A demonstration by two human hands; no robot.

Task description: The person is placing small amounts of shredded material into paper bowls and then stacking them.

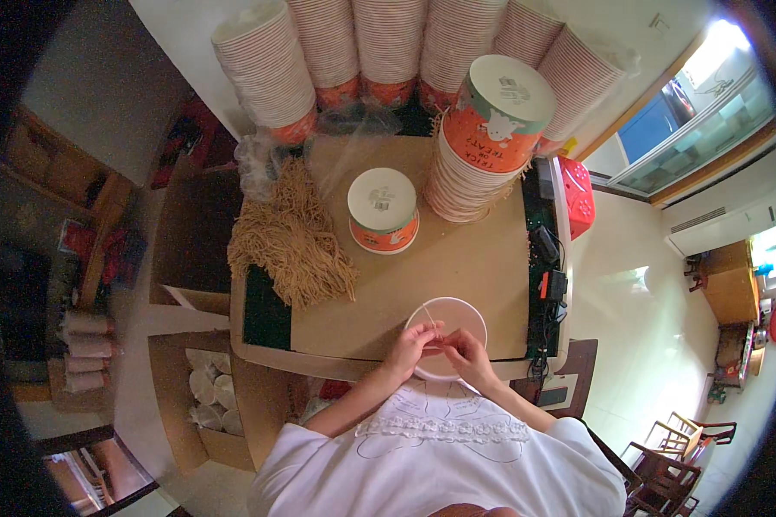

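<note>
At the table's near edge, a white paper bucket stands with its open mouth facing up at me. Over its opening, my left hand is closed in a pinch, and a short end of thin pale cord sticks up from its fingers. My right hand is closed too, its fingertips meeting the left ones at the cord. Where the cord runs between the fingers is hidden. A heap of tan twisted cords lies on the left of the cardboard sheet.
An upside-down orange and green bucket sits mid-table. Behind it on the right rises a nested stack of buckets with cords. Tall bucket stacks line the back. Black cables and adapters lie along the right edge; an open carton stands lower left.
</note>
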